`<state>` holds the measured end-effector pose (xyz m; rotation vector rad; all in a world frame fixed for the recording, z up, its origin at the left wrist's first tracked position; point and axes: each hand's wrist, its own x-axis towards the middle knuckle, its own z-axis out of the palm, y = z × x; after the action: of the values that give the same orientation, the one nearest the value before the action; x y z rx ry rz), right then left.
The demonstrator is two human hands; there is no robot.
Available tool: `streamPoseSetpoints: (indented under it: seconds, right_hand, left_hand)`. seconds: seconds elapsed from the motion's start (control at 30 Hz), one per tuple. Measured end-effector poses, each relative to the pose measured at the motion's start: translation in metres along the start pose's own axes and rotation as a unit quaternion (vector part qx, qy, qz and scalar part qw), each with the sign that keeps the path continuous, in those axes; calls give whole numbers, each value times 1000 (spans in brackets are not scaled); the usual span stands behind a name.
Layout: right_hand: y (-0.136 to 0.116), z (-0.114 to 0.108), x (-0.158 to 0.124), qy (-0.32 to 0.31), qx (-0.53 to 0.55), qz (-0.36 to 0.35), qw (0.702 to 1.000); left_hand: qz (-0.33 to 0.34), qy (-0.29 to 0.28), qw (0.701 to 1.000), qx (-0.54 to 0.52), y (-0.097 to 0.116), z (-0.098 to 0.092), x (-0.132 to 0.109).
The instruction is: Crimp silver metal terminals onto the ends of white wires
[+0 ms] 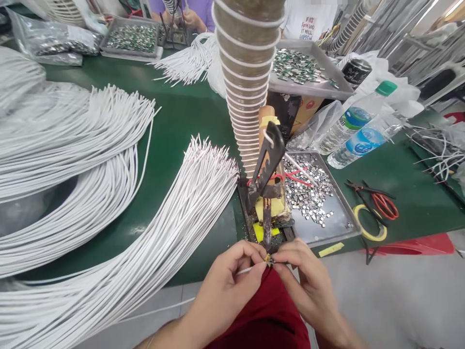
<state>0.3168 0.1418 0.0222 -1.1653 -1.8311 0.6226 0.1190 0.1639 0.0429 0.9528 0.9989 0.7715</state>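
Left hand pinching white wire end, right hand pinching small metal terminal against it, just before crimping press at green surface edge; terminal tray beside press.

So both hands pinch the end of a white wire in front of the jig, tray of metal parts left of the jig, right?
No: the head view shows the tray of metal parts right of the jig, not left. Rest holds: left hand and right hand pinch the white wire end in front of it.
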Motion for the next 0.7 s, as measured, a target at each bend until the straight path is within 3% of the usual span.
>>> streamPoseSetpoints:
  seconds: [0.33, 0.7]
  right_hand:
    - [1, 7, -10, 75, -44, -42, 995]
    - [1, 11, -5, 77, -101, -73, 989]
  left_hand:
    - [-33, 14, 998, -59, 8, -1, 6]
    - [-32, 32, 995, -86, 14, -5, 11]
